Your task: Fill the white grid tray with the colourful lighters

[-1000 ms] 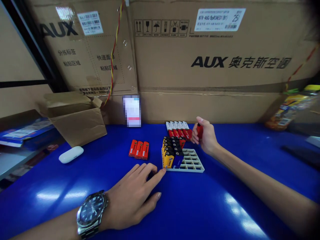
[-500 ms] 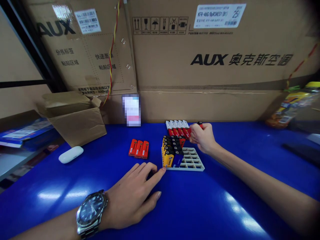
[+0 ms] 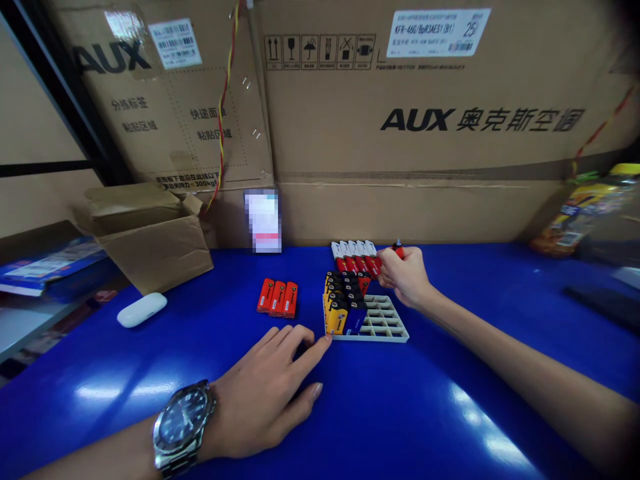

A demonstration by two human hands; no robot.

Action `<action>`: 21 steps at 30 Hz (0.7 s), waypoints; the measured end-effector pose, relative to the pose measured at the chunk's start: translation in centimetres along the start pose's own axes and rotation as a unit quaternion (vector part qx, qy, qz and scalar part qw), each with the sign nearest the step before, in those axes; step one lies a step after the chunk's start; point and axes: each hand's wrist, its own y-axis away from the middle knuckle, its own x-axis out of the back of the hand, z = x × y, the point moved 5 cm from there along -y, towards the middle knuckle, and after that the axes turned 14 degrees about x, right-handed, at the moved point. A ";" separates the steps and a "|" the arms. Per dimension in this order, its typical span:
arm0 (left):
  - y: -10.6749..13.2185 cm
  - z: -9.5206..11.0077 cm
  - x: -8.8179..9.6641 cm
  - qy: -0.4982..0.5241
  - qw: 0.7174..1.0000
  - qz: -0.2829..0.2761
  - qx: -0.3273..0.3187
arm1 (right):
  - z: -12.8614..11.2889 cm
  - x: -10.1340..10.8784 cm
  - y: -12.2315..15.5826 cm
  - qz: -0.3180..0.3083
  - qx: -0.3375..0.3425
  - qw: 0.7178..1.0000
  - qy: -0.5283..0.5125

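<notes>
My right hand (image 3: 409,272) is closed around a red lighter (image 3: 399,251), held upright beyond the tray; a small pale bluish tip, perhaps a flame, shows at its top. My left hand (image 3: 273,390) lies with fingers apart, its index fingertip at the front left corner of a white slotted tray (image 3: 373,339). Yellow lighters (image 3: 337,320) and blue lighters (image 3: 357,319) with black tops stand in rows in the tray's left part. Behind them a red lighter (image 3: 364,284) is partly hidden. White lighters (image 3: 353,249) and red lighters (image 3: 350,265) lie behind the tray.
Three red lighters (image 3: 277,298) lie left of the tray. A white case (image 3: 143,310), an open cardboard box (image 3: 155,250) and a blurred lit screen (image 3: 263,220) are farther left. Large cartons (image 3: 325,147) wall off the back. A bottle (image 3: 575,220) stands at right.
A small bluish tip now shows above the red lighter in my right hand, where its dark top was before. My left hand and the tray have stayed in place.
</notes>
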 end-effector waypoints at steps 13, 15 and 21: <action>-0.1 0.0 -0.2 -0.004 1.000 -0.016 0.006 | 0.1 0.0 -0.2 -0.005 -0.024 0.999 -0.031; -0.1 -0.1 -0.2 -0.003 1.000 -0.022 0.007 | 0.1 0.0 -0.1 -0.003 -0.018 1.000 -0.021; -0.2 0.0 -0.2 -0.004 0.999 -0.031 0.009 | -0.2 -0.1 0.0 -0.006 0.003 1.000 -0.009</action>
